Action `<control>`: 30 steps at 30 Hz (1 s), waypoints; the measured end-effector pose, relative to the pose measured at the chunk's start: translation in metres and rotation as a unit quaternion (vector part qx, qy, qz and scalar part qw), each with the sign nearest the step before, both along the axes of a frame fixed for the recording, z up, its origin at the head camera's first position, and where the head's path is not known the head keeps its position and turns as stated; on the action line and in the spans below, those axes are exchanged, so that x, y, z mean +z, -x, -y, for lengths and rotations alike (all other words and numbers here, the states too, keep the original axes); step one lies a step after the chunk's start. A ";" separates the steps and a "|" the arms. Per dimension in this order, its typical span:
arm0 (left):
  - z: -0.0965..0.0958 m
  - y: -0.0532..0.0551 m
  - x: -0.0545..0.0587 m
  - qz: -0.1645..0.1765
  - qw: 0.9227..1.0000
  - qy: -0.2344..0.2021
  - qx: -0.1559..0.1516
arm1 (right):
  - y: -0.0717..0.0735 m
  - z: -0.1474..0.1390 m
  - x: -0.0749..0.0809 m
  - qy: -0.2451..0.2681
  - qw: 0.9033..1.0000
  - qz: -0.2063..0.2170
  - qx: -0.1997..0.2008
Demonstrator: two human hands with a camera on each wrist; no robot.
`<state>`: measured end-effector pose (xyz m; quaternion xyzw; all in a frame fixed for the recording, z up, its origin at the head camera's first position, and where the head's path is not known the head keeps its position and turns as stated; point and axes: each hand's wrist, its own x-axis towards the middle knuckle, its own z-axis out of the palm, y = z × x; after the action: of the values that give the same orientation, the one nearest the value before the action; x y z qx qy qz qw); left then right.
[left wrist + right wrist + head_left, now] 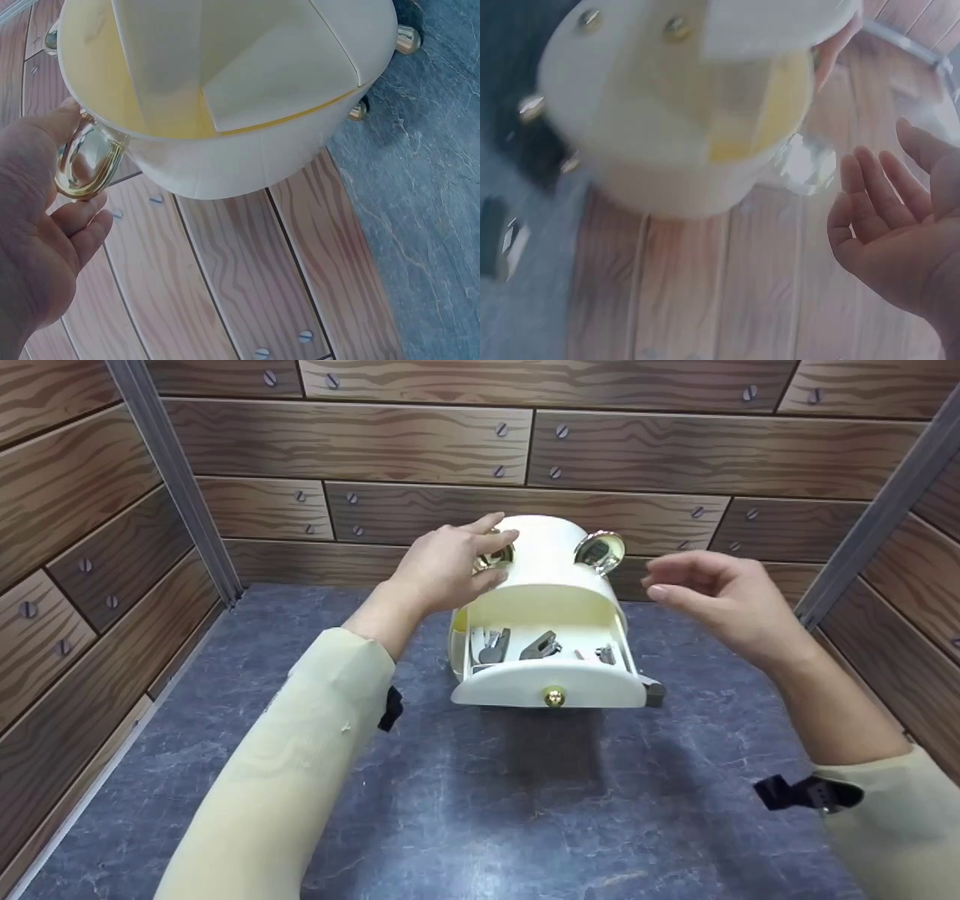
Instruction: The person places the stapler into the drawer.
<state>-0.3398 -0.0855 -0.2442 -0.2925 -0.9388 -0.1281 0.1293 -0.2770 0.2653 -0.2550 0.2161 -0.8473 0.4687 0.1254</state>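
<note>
A white rounded drawer box (pixel 541 540) with shiny gold ear-like discs stands with its drawer (pixel 495 686) pulled out toward me. My left hand (pixel 450 566) holds the gold ear (pixel 90 157) on the box's left between thumb and fingers. To the right of the box, my right hand (pixel 739 604) is in the air, fingers loosely bent and holding nothing. The right gold ear (pixel 600 551) is nearest to it, with a gap between them. Inside the drawer lie a small grey stapler (pixel 495 646), another dark stapler-like item (pixel 541 645) and a small metallic piece (pixel 606 654).
Partly hidden by the drawer's right front corner, a dark grey object (pixel 654 691) lies on the blue-grey marbled tabletop (pixel 487 810). A gold knob (pixel 554 697) sticks out from the drawer front. Wood-patterned walls (pixel 420 442) enclose the back and both sides.
</note>
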 end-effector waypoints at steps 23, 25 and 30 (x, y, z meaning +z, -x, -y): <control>0.001 0.000 0.000 0.007 1.000 -0.004 0.004 | 0.043 -0.093 -0.151 -0.050 0.988 0.132 -0.060; 0.001 0.000 0.000 0.007 1.000 -0.005 0.004 | 0.045 -0.093 -0.158 -0.056 0.987 0.139 -0.057; 0.000 -0.001 0.000 0.011 1.000 -0.003 0.005 | 0.049 -0.093 -0.171 -0.078 0.985 0.149 -0.046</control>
<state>-0.3388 -0.0857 -0.2445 -0.2863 -0.9411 -0.1338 0.1205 -0.3260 0.3583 -0.4259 0.1137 -0.8995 0.4219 0.0015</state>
